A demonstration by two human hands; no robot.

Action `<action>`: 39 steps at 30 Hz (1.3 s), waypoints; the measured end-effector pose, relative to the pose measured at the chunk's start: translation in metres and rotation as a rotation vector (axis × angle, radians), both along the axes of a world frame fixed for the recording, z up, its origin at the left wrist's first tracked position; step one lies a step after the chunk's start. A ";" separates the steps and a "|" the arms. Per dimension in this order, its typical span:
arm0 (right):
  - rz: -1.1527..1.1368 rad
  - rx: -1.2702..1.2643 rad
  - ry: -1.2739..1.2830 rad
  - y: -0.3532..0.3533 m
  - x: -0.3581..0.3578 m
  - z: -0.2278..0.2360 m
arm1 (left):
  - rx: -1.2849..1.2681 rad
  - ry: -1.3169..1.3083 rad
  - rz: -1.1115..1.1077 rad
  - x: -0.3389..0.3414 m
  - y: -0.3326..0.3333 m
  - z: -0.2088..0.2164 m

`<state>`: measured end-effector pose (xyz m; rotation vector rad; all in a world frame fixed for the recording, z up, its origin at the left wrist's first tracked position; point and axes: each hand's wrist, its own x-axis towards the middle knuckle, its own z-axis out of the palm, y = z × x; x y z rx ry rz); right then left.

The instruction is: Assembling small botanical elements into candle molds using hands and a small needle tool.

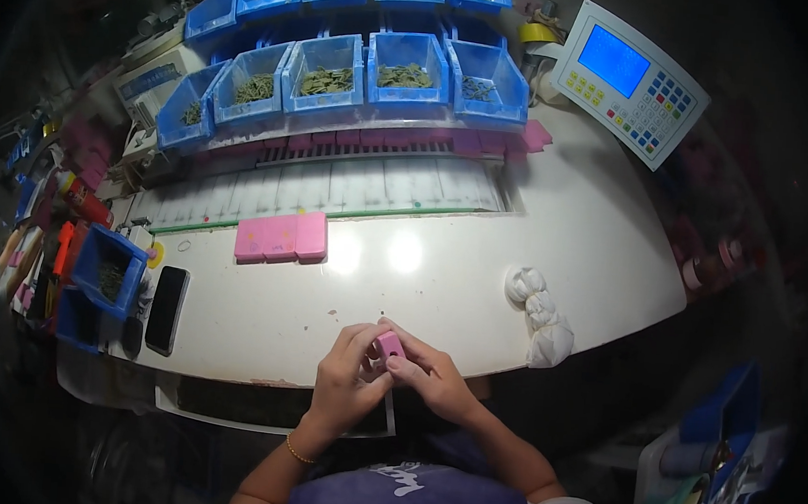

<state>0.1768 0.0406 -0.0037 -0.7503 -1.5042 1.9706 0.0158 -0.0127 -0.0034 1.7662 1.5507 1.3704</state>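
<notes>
First: Where is the pink block (389, 344) from where you stand?

Second: Between the hands, over the near edge of the desk (457, 298). Take the block as the clock's centre, 12 o'clock away from the person.

First: State of the fingers?

Second: Both sets are pinching the block. The left hand (344, 376) grips from 8 o'clock; the right hand (437, 378) grips from 4 o'clock, its thumb beside a dark opening (394, 352) in the near end. (I cannot tell whether anything sits inside it.)

First: Principal hazard?

Second: A drop, I judge. Cause: uneven pressure, or one hand releasing early. With the edge so near, the block could fall toward 6 o'clock, off the desk.

First: Secondary hazard?

Second: Mix-up. Similar pink blocks (281, 237) stand in a row between 10 and 11 o'clock; setting this one down carelessly there could confuse them.

First: Other obstructions?

Second: Phone (167, 310) at 9 o'clock, knotted white bundle (540, 318) between 2 and 3. Both lie well apart; only a wide elbow sweep should disturb them.
</notes>
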 end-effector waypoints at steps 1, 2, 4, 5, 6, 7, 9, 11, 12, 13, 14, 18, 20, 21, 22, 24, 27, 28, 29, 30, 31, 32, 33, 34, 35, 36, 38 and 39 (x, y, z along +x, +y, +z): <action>-0.005 0.052 -0.046 -0.003 -0.003 0.002 | 0.051 0.047 0.037 0.003 -0.001 -0.002; -0.068 0.109 -0.058 -0.008 -0.006 0.003 | 0.029 0.049 0.045 0.005 -0.003 -0.001; -0.115 0.153 -0.053 -0.015 -0.009 -0.004 | 0.061 0.030 0.059 0.009 -0.004 -0.008; -0.161 0.197 -0.044 -0.016 -0.010 -0.006 | 0.093 0.014 0.075 0.011 -0.005 -0.010; -0.161 0.196 -0.046 -0.017 -0.011 -0.005 | 0.091 0.012 0.075 0.011 -0.006 -0.012; -0.188 0.217 -0.052 -0.018 -0.012 -0.002 | 0.083 0.006 0.074 0.012 -0.006 -0.013; -0.213 0.238 -0.058 -0.017 -0.012 0.000 | 0.076 -0.001 0.075 0.012 -0.009 -0.015; -0.268 -0.108 0.020 -0.010 -0.009 -0.003 | 0.000 -0.257 0.067 0.013 -0.012 -0.015; -0.294 -0.120 0.044 -0.006 -0.007 -0.006 | 0.000 -0.259 0.067 0.010 -0.011 -0.016; -0.299 -0.117 0.042 -0.003 0.000 -0.015 | -0.025 -0.457 0.011 0.005 -0.009 -0.017; -0.278 -0.055 -0.019 -0.002 0.008 -0.027 | -0.050 -0.654 -0.046 0.000 -0.007 -0.018; -0.137 -0.071 0.004 -0.022 -0.004 -0.002 | -0.078 -1.050 -0.159 -0.011 -0.002 -0.025; -0.141 -0.178 0.200 -0.034 -0.016 -0.006 | -0.131 -1.249 -0.098 -0.001 0.000 -0.013; -0.137 -0.177 0.201 -0.040 -0.017 -0.008 | -0.127 -1.248 -0.096 -0.004 0.003 -0.015; -0.145 -0.154 0.182 -0.045 -0.018 -0.010 | -0.093 -1.374 -0.147 -0.008 0.007 -0.021; -0.166 -0.101 0.139 -0.051 -0.023 -0.012 | -0.120 -1.539 -0.065 -0.006 0.012 -0.006; -0.206 0.253 -0.245 -0.046 -0.012 0.007 | -0.293 -1.368 0.186 -0.008 0.010 -0.010; -0.290 0.497 -0.282 -0.038 -0.010 -0.004 | -0.233 -1.303 0.312 0.000 0.013 -0.004; -0.351 0.463 -0.307 -0.035 -0.005 0.001 | -0.234 -1.303 0.311 0.001 0.012 -0.003; -0.376 0.635 -0.298 -0.027 -0.002 0.008 | -0.228 -1.122 0.327 0.004 0.009 -0.003; -0.397 0.808 -0.285 -0.019 -0.002 0.015 | -0.217 -0.940 0.343 0.005 0.006 -0.003; -0.393 0.933 -0.246 -0.011 -0.005 0.025 | -0.220 -0.939 0.343 0.005 0.005 -0.008; -0.397 0.933 -0.249 -0.005 -0.008 0.032 | -0.136 -0.830 0.308 0.006 0.006 -0.014; -0.345 1.055 -0.278 0.000 -0.010 0.038 | -0.052 -0.721 0.273 0.007 0.007 -0.016; -0.289 1.176 -0.307 0.002 -0.012 0.041 | -0.054 -0.721 0.271 0.007 0.004 -0.014; -0.270 1.248 -0.308 0.005 -0.012 0.037 | -0.100 -0.720 0.212 0.008 0.001 -0.001; -0.288 1.320 -0.334 0.009 -0.008 0.032 | -0.149 -0.719 0.151 0.008 0.001 0.003; -0.300 1.394 -0.356 0.009 -0.006 0.032 | -0.133 -0.653 0.132 0.007 0.000 -0.002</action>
